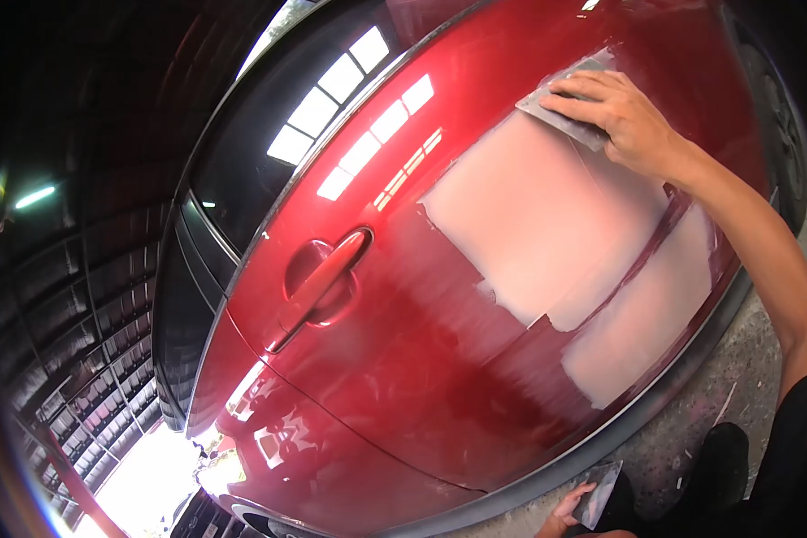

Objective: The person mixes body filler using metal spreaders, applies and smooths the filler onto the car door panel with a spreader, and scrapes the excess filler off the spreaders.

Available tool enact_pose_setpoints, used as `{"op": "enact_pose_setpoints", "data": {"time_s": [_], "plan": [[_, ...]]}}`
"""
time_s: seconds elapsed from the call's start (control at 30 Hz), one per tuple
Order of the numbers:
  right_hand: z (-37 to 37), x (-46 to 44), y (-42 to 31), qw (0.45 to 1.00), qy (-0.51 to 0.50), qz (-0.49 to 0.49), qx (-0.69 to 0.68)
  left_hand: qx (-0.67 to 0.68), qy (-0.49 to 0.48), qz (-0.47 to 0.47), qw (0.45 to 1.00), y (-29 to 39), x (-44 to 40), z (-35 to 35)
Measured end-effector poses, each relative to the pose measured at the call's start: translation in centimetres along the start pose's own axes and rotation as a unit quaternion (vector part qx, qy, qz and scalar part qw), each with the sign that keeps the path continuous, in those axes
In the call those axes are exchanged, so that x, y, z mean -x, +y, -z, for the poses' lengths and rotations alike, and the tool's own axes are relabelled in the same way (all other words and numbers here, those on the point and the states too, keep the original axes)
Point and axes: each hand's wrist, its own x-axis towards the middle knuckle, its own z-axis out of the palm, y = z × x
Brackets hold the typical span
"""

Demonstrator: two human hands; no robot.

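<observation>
At the upper right, my right hand (635, 121) is closed on a flat grey filler spreader (560, 115), held against the top edge of a pale filler patch (529, 211). The patch covers part of a red car door (403, 345). A second pale filler patch (646, 318) lies lower on the door, beyond a dark reddish strip. Down at the bottom edge, my left hand (565, 513) grips a thin, greyish, translucent flat plate (603, 493), away from the door's filler. Part of that hand is cut off by the frame.
The door handle (323, 287) stands out left of the filler, below a dark window (287, 99). A wheel (776, 117) is at the right edge. My dark-clothed legs (717, 471) are near the stained concrete floor (744, 359). A metal roof (81, 296) spans the left.
</observation>
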Motion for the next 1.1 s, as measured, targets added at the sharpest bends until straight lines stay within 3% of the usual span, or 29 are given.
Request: {"op": "enact_pose_setpoints", "data": {"time_s": [0.1,0.2,0.43,0.53,0.6,0.7,0.8,0.9,0.97,1.1], "plan": [[-0.4,-0.2,0.2,1.000,-0.018,-0.023,-0.006,-0.019,0.017,-0.027,0.999,-0.1,0.5,-0.8],[-0.3,0.7,0.3,0.999,-0.045,-0.011,-0.028,0.016,0.037,0.004,0.999,-0.3,0.3,-0.3],[-1.1,11.3,-1.9,0.998,-0.047,0.010,-0.034,0.006,-0.010,0.020,1.000,0.2,0.4,-0.4],[-0.8,13.8,-2.6,0.997,-0.072,0.001,-0.031,-0.005,0.059,0.010,0.998,-0.3,1.0,-0.6],[-0.1,15.2,-3.1,0.996,-0.076,-0.006,-0.037,-0.054,0.154,-0.027,0.986,-0.5,0.6,-0.3],[1.7,15.8,-3.5,0.991,-0.130,-0.006,-0.036,-0.054,0.069,-0.035,0.996,-0.3,0.0,0.5],[4.9,13.8,-3.6,0.980,-0.190,-0.019,-0.056,-0.042,0.067,-0.031,0.996,0.0,0.4,-0.5],[4.9,8.9,-1.2,0.996,-0.055,-0.055,-0.049,-0.018,0.037,-0.015,0.999,0.2,0.1,-0.1],[4.5,4.9,0.6,0.997,-0.030,-0.067,0.030,-0.022,0.028,-0.017,0.999,0.5,0.4,-0.9],[2.5,0.5,3.1,0.994,-0.016,-0.100,-0.048,-0.039,0.117,-0.054,0.991,-0.1,0.6,-1.5]]}}
